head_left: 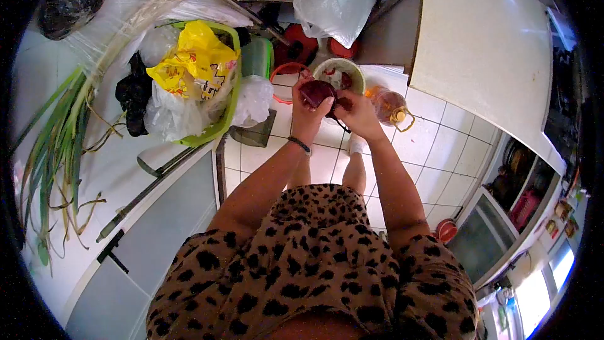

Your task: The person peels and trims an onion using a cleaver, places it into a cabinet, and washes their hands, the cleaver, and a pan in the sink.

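Dark red round item sits in the L hand, upper centre of frame; L fingers wrapped round it, thumb laid across the near side. R hand is right up against it, fingers bent in; exactly what they pinch, can't tell (view's partly blocked by the hand itself). A thin dark strip, poss. a handle, shows just below the R fingers. Dark bracelet on L wrist.

Just behind the hands, upper centre: pale-rimmed pail w/ whitish & dark red bits inside. To its right, bottle w/ amber contents & yellowish cap, on the white tile floor. Red hoop-like rim left of the pail, partly hidden by L hand. Plastic bag, whitish, at top centre.

Left of frame: white worktop w/ long green stalks at far left, black bag nearer centre, then green basket w/ yellow bag & clear plastic in it. Upper right: big cream panel. Lower right: small red round obj. on the floor, beside a cabinet.
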